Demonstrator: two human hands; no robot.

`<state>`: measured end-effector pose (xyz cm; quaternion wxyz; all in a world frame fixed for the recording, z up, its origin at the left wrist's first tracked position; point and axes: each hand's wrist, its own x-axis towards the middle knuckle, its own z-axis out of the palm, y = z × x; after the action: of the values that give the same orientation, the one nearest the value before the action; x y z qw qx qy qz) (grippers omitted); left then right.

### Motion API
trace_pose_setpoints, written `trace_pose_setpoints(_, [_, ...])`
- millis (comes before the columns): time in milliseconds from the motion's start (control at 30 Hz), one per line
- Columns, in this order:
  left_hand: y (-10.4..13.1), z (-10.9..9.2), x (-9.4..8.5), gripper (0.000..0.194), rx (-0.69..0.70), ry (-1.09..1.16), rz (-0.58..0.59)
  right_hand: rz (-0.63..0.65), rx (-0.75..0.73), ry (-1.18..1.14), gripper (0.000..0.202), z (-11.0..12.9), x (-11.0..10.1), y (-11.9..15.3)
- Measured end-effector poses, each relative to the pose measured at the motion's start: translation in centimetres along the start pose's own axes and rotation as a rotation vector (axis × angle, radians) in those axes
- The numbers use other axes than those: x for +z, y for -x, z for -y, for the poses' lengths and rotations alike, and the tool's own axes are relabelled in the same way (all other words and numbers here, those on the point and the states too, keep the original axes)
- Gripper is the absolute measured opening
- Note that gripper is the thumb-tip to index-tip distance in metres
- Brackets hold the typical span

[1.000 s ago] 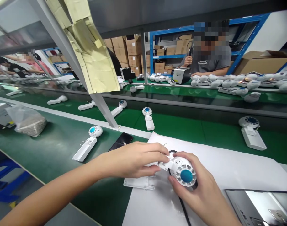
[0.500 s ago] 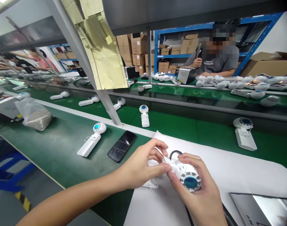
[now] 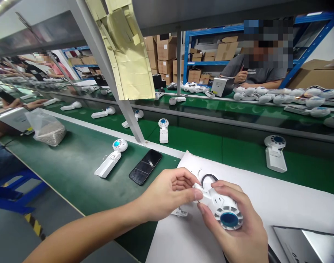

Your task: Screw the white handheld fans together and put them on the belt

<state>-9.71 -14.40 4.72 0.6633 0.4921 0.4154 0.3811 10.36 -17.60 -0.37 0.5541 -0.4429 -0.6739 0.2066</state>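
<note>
Above a sheet of white paper (image 3: 287,199), a white handheld fan (image 3: 221,205) with a round blue centre is held between both hands. My right hand (image 3: 247,226) wraps around the fan's head from the right. With thumb and fingertips, my left hand (image 3: 172,191) pinches the narrow neck end of the same fan. A thin wire (image 3: 199,174) sticks up beside that end. Part of a white housing (image 3: 180,212) shows below my left hand, mostly hidden by it. Behind the fan, a black cable (image 3: 207,176) curves upward.
On the green bench lie a phone (image 3: 145,167) and another fan (image 3: 108,163). More fans (image 3: 275,153) lie along the green belt. A bag of small parts (image 3: 50,133) sits left, a silver box (image 3: 306,244) lower right. A slanted metal post (image 3: 131,120) rises ahead. A co-worker sits opposite.
The fan and both hands have shifted slightly right and down in view. My left fingers have curled closer around the neck end. Fans on the belt have moved left relative to the bench.
</note>
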Motion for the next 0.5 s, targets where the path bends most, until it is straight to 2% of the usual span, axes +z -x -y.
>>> trace_pose_setpoints(100, [-0.9, 0.8, -0.3, 0.042, 0.005, 0.029, 0.008, 0.015, 0.052, 0.06, 0.031, -0.1, -0.1, -0.2])
trace_pose_setpoints(200, [-1.6, 1.6, -0.6, 0.045, -0.007, -0.029, 0.045, 0.028, 0.169, 0.091, 0.03, -0.2, -0.4, -0.6])
trace_pose_setpoints(267, [-1.4, 1.6, -0.9, 0.041, 0.016, -0.193, 0.102, 0.02, 0.256, 0.094, 0.034, -0.1, -0.6, -0.8])
trace_pose_setpoints(367, [-0.6, 1.1, -1.2, 0.033, 0.107, -0.58, 0.184, 0.023, 0.334, 0.104, 0.038, 0.1, -0.8, -1.0])
trace_pose_setpoints(433, [0.0, 0.6, -1.4, 0.036, 0.182, -0.81, 0.187, 0.035, 0.355, 0.104, 0.038, 0.4, -0.7, -1.0])
trace_pose_setpoints(500, [0.5, 0.6, -1.4, 0.033, 0.247, -0.93, 0.187, 0.029, 0.386, 0.1, 0.04, 0.7, -0.7, -0.9])
